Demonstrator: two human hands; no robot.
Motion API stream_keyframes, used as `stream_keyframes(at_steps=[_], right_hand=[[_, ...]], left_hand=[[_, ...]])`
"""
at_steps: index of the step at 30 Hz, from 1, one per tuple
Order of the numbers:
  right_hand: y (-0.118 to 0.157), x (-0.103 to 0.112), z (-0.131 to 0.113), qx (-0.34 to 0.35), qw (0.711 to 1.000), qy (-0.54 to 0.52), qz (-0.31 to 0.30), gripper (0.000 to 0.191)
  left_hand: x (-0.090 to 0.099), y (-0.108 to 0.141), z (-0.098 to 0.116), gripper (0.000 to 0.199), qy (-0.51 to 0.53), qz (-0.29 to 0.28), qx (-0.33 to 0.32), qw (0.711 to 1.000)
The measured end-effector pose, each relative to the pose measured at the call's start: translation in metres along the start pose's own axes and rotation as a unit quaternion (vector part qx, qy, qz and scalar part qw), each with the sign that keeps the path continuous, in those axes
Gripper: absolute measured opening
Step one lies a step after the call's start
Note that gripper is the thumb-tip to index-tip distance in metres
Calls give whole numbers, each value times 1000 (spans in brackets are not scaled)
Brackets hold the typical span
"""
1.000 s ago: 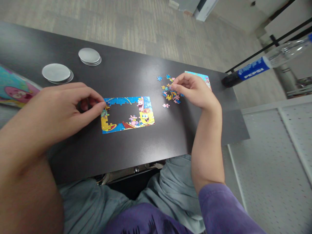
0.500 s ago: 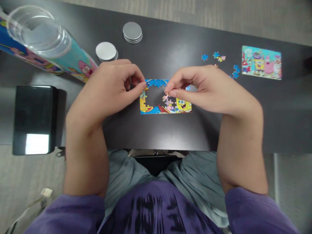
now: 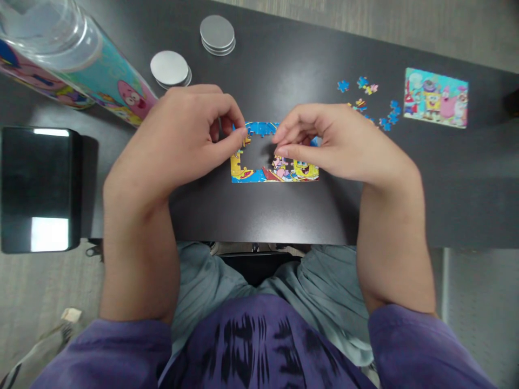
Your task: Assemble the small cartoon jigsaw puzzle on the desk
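A jigsaw puzzle (image 3: 263, 175) with its border joined and a gap in its middle lies on the dark table. My left hand (image 3: 206, 129) is at its upper left corner, thumb and fingers closed together; what they hold, if anything, is hidden. My right hand (image 3: 320, 138) is over the puzzle's right part, thumb and forefinger pinched at a small pink piece (image 3: 278, 161) by the inner edge of the gap. Whether that piece rests on the table or is lifted is hard to tell. Loose blue pieces (image 3: 393, 113) lie beyond my right hand.
A finished cartoon picture card (image 3: 436, 98) lies at the right. Two stacks of round discs, one silver (image 3: 218, 33) and one whiter (image 3: 169, 68), stand at the back. A clear-topped cartoon tube (image 3: 117, 81) and a black box (image 3: 40, 189) are at the left. The table's front edge is near my lap.
The pink piece in my right fingertips has come down against the pieces beside the gap. The whole view has shifted slightly; my left hand stays at the puzzle's upper left.
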State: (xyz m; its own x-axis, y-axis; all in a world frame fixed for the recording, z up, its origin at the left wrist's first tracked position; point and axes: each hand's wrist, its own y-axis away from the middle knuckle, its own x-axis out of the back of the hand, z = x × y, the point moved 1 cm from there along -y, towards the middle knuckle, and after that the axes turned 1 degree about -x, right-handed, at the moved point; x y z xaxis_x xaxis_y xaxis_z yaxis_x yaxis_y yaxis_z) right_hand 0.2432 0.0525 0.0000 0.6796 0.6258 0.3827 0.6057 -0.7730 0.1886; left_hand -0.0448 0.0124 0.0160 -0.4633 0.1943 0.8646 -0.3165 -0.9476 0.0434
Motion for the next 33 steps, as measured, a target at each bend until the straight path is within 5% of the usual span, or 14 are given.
stream_keyframes(at_steps=[33], right_hand=[[-2,-1,-5,22,999,31,-9,18]], left_hand=[[-7,-1,2,40,9,-34,-29,999]])
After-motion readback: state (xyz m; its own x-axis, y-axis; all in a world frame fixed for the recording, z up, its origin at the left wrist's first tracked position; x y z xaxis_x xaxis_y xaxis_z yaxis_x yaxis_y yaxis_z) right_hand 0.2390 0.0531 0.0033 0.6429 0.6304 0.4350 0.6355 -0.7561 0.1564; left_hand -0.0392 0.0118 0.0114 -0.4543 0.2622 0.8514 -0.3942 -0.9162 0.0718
